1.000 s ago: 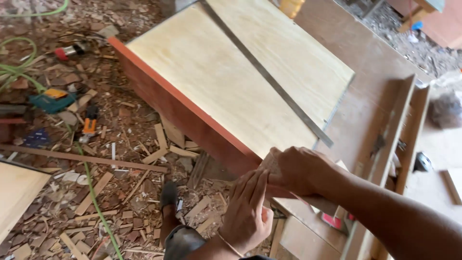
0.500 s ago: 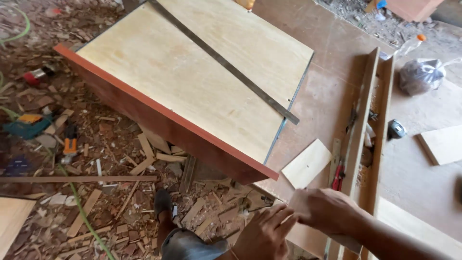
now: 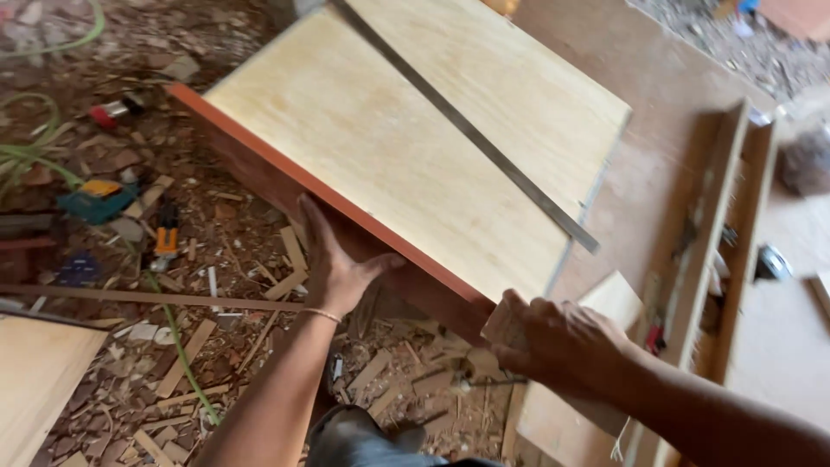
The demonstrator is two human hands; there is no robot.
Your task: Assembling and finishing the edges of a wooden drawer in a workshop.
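The plywood panel (image 3: 406, 138) lies on the bench (image 3: 666, 130), long axis running away from the person. The left hand (image 3: 333, 259), open, presses its orange near edge (image 3: 303, 186). The right hand (image 3: 562, 342) grips a small block (image 3: 506, 329) at the near corner.

floor (image 3: 216, 346) — wood offcuts, shavings | workbench (image 3: 674, 130) — brown | daylight
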